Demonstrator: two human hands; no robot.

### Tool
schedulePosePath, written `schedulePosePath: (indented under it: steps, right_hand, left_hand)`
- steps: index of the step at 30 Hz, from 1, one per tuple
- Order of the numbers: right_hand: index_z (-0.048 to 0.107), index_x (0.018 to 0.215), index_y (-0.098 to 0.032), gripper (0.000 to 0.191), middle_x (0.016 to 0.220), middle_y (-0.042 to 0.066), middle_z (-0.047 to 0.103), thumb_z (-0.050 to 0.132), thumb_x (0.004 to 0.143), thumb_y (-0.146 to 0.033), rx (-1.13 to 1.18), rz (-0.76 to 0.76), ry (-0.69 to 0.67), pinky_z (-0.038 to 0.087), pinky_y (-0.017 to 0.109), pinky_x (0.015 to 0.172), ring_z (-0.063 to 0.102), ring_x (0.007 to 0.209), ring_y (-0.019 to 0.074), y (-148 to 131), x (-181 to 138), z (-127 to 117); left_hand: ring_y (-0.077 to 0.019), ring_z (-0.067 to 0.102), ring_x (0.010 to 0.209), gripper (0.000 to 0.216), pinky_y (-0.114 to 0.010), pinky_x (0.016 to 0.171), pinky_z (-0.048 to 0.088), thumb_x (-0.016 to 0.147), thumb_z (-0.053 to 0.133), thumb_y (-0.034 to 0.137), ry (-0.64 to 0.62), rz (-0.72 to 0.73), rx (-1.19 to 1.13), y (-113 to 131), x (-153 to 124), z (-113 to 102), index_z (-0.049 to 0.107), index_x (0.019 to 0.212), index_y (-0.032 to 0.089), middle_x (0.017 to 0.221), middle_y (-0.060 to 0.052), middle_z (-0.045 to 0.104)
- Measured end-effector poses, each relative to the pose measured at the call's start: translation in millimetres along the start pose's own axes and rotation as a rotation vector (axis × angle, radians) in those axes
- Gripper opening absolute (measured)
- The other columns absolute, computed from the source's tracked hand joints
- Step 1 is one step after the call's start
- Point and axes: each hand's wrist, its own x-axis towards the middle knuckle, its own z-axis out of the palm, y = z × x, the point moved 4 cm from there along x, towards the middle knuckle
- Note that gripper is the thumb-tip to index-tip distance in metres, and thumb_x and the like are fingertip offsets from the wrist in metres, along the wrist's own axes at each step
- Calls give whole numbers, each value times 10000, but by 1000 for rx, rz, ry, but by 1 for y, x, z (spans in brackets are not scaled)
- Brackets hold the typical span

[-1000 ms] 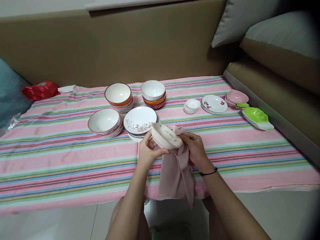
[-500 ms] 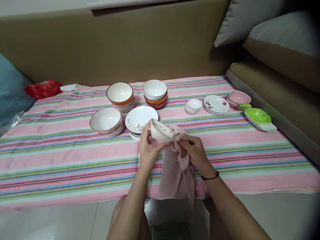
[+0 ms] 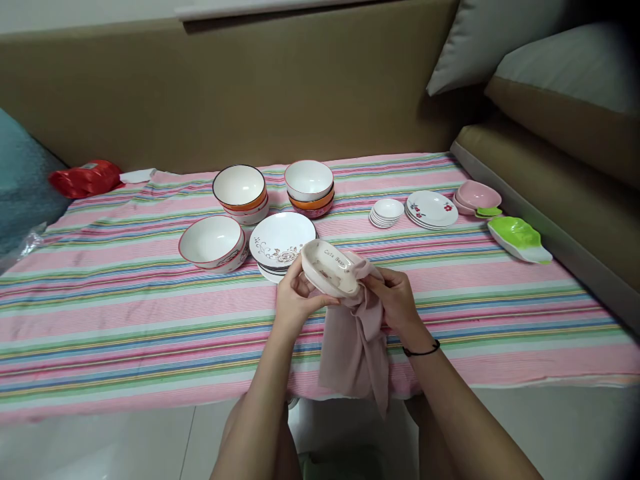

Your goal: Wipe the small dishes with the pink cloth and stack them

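Observation:
Between my two hands is a small cream dish (image 3: 326, 265) with brown lettering and a printed picture inside, tilted toward me. My left hand (image 3: 295, 297) grips its left end, thumb along the near side and fingers behind. Bunched in my right hand (image 3: 395, 297) is a thin dusty-pink cloth (image 3: 355, 347), pressed on the dish's right end and hanging down over the edge of the striped cloth. Just behind the dish, a stack of white plates (image 3: 283, 237) with a brown flower pattern lies on the striped cloth.
Stacked bowls stand behind and left: a red-rimmed bowl (image 3: 213, 241), a black-rimmed bowl (image 3: 240, 185) and a white bowl (image 3: 309, 179). Rightward are small white dishes (image 3: 388, 210), flowered plates (image 3: 433, 208), pink bowls (image 3: 479, 195) and a green leaf-shaped dish (image 3: 517, 237). A red bag (image 3: 87, 179) lies far left.
The dish has turned so that its inside faces me more, showing the lettering and picture. My right hand has shifted slightly with the pink cloth on the rim.

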Motion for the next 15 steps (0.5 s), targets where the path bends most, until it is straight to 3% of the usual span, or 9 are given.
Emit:
schedulePosePath:
  steps: [4, 10, 15]
  right_hand:
    - [561, 527, -176, 347, 540, -37, 358, 749, 651, -440, 1, 10, 29, 308, 251, 523, 322, 557, 105, 0, 2, -3]
    - [546, 518, -175, 353, 535, -40, 351, 731, 658, -440, -41, -10, 48, 282, 244, 510, 301, 547, 97, -2, 2, -2]
    - [527, 495, -171, 334, 516, -52, 292, 732, 661, -376, -73, -31, 8, 239, 237, 490, 265, 525, 84, -6, -2, 6]
  left_hand:
    - [-261, 634, 958, 870, -331, 755, 553, 371, 907, 397, -39, -100, -62, -1, -2, 1, 601, 1160, 192, 1050, -92, 669]
    - [-297, 593, 1062, 787, -360, 803, 529, 501, 812, 572, -75, -212, -168, -6, -5, 5, 586, 1150, 188, 1133, -114, 647]
    - [-283, 591, 1084, 752, -384, 792, 548, 741, 496, 730, -50, -311, -242, -9, -8, 15, 453, 1312, 243, 1211, -103, 609]
